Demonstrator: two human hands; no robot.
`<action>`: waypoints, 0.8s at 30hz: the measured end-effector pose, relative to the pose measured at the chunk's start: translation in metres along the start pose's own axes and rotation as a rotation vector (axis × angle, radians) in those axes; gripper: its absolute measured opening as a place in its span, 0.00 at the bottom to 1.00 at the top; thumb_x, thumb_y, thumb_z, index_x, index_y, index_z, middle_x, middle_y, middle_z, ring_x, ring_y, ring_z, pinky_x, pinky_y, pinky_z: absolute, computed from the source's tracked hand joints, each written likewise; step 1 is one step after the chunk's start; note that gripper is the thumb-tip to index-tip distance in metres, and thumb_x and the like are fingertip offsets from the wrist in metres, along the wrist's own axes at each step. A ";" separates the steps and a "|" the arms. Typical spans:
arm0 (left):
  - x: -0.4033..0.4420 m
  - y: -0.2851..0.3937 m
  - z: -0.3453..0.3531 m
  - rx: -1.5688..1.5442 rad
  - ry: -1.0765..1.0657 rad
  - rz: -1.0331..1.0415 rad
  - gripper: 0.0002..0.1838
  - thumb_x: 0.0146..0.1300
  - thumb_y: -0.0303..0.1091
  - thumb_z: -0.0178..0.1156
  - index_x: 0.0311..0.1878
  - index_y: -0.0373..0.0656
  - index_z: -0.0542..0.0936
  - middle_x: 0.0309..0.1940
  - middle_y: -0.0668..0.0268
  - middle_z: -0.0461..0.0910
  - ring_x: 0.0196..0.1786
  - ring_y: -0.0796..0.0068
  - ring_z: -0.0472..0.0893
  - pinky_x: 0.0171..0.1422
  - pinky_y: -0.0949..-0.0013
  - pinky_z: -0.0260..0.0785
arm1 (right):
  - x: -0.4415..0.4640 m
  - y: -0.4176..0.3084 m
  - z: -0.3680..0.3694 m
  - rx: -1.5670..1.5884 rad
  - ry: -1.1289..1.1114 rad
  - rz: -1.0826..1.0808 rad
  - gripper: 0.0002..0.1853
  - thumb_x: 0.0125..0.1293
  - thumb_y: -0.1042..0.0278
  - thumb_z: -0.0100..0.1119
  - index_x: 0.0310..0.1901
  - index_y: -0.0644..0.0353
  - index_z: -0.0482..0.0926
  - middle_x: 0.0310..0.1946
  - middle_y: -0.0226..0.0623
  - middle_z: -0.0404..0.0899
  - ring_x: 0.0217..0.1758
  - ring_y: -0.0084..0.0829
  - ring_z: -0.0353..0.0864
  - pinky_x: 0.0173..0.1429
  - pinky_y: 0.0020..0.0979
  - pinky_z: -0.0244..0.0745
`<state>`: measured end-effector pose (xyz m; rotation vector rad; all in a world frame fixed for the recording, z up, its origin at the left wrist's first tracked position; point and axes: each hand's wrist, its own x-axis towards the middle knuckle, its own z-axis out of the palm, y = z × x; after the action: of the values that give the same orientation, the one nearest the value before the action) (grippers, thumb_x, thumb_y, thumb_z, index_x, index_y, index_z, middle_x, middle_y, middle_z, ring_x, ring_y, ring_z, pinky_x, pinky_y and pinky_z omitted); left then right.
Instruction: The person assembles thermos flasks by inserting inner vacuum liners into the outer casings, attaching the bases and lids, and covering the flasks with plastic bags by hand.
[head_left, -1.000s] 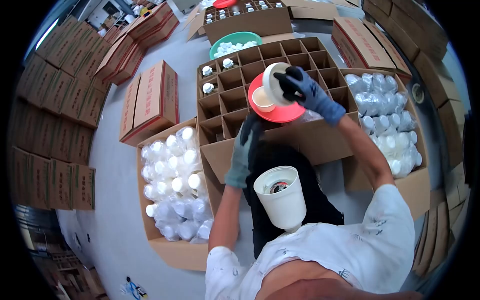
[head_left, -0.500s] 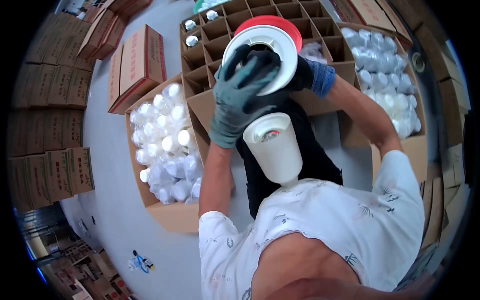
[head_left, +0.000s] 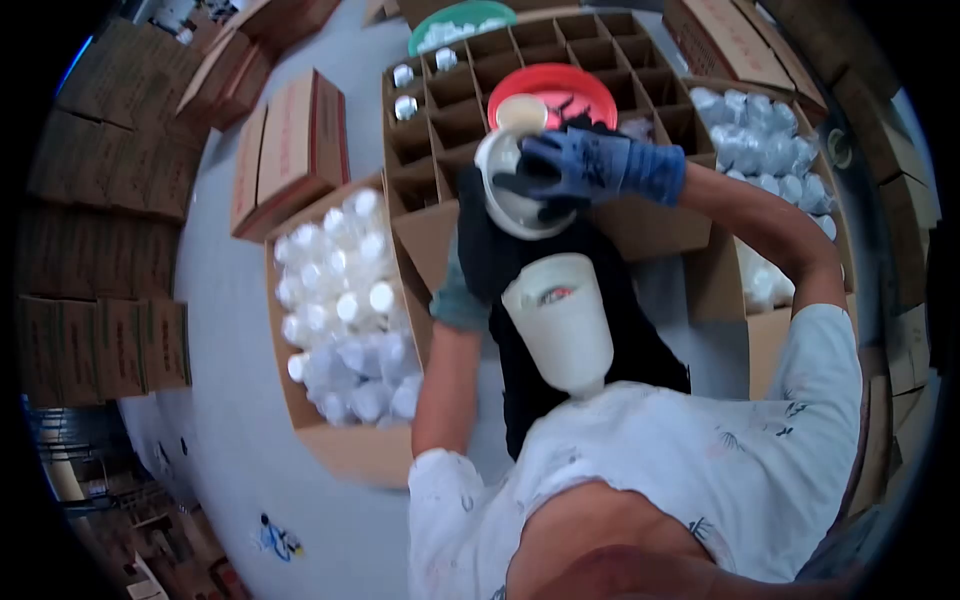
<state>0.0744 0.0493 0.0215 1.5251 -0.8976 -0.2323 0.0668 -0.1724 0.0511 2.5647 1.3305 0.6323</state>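
A white round plastic tub (head_left: pixel 538 222), its mouth tilted up towards me, is held above my knees. My left hand (head_left: pixel 480 245), in a dark green and black glove, is closed around its left side. Over and partly inside the mouth is my right hand (head_left: pixel 575 168), in a blue and black glove. Its fingers are bent together, and whatever they grip is hidden. A white tapered plastic container (head_left: pixel 565 335) stands out from my lap, with a small red and dark mark inside. Just beyond my hands, a red basin (head_left: pixel 600 95) holds a cream round piece (head_left: pixel 522 112) and dark strips.
The basin rests on a divided carton (head_left: pixel 455 105) with several white-capped bottles in its cells. Bottle-filled boxes flank me, one at left (head_left: pixel 345 440) and one at right (head_left: pixel 752 195). A green basin (head_left: pixel 412 40) with white pieces lies beyond. Closed cartons (head_left: pixel 290 140) stand left.
My right hand has come from behind the white tub to its mouth. The left hand has gone from over its front to its left side. The cream piece now shows in the basin.
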 end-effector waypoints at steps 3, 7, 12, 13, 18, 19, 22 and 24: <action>0.006 0.004 0.011 -0.016 0.126 0.113 0.39 0.55 0.36 0.66 0.69 0.40 0.61 0.62 0.55 0.68 0.66 0.60 0.69 0.70 0.59 0.63 | 0.010 0.011 -0.001 -0.052 0.164 -0.064 0.26 0.64 0.51 0.54 0.60 0.56 0.70 0.35 0.47 0.73 0.23 0.32 0.76 0.21 0.32 0.67; 0.022 0.031 0.033 -0.838 0.386 -0.158 0.37 0.62 0.65 0.49 0.68 0.51 0.67 0.63 0.60 0.69 0.66 0.58 0.67 0.70 0.52 0.61 | 0.044 -0.001 -0.020 0.188 0.248 0.412 0.26 0.63 0.52 0.55 0.58 0.61 0.71 0.38 0.49 0.75 0.25 0.38 0.78 0.23 0.36 0.71; 0.027 0.030 0.009 0.816 0.369 0.411 0.37 0.43 0.38 0.73 0.62 0.51 0.76 0.69 0.57 0.64 0.71 0.45 0.60 0.71 0.48 0.53 | 0.049 -0.023 0.052 2.459 0.777 0.667 0.25 0.73 0.56 0.46 0.68 0.57 0.62 0.59 0.40 0.74 0.59 0.32 0.76 0.63 0.31 0.72; 0.026 0.029 -0.002 0.928 0.197 0.428 0.40 0.38 0.43 0.75 0.62 0.54 0.76 0.68 0.60 0.65 0.71 0.47 0.59 0.69 0.46 0.52 | 0.030 -0.022 0.086 2.665 0.627 0.373 0.27 0.74 0.56 0.45 0.70 0.56 0.60 0.63 0.39 0.70 0.63 0.30 0.73 0.68 0.30 0.69; 0.002 0.041 -0.018 0.934 -0.308 0.511 0.35 0.39 0.51 0.74 0.56 0.53 0.80 0.62 0.64 0.73 0.66 0.52 0.68 0.64 0.47 0.62 | -0.007 -0.066 0.072 2.103 0.347 0.376 0.23 0.69 0.62 0.53 0.64 0.57 0.66 0.61 0.36 0.71 0.62 0.32 0.72 0.66 0.35 0.69; -0.004 0.036 -0.017 0.875 -0.314 0.462 0.34 0.43 0.52 0.72 0.56 0.50 0.80 0.63 0.64 0.73 0.66 0.51 0.69 0.66 0.48 0.62 | -0.010 -0.072 0.055 2.293 0.249 0.543 0.22 0.67 0.60 0.56 0.60 0.58 0.72 0.56 0.37 0.76 0.58 0.34 0.76 0.63 0.36 0.72; -0.029 0.005 -0.028 0.531 -0.224 0.197 0.31 0.51 0.42 0.68 0.60 0.41 0.77 0.64 0.61 0.73 0.67 0.50 0.67 0.70 0.54 0.60 | -0.018 -0.049 0.059 1.575 -0.004 0.820 0.18 0.65 0.53 0.58 0.46 0.59 0.80 0.41 0.40 0.83 0.45 0.39 0.82 0.54 0.38 0.76; -0.049 -0.012 -0.029 0.433 -0.202 0.058 0.31 0.51 0.38 0.70 0.60 0.43 0.77 0.60 0.58 0.76 0.63 0.50 0.71 0.69 0.53 0.61 | -0.024 -0.046 0.082 1.153 0.059 0.917 0.19 0.64 0.51 0.59 0.42 0.61 0.81 0.37 0.42 0.83 0.42 0.42 0.82 0.51 0.39 0.76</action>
<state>0.0639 0.1019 -0.0011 1.8934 -1.2069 -0.1568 0.0571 -0.1627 -0.0451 4.1383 0.4048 -0.0780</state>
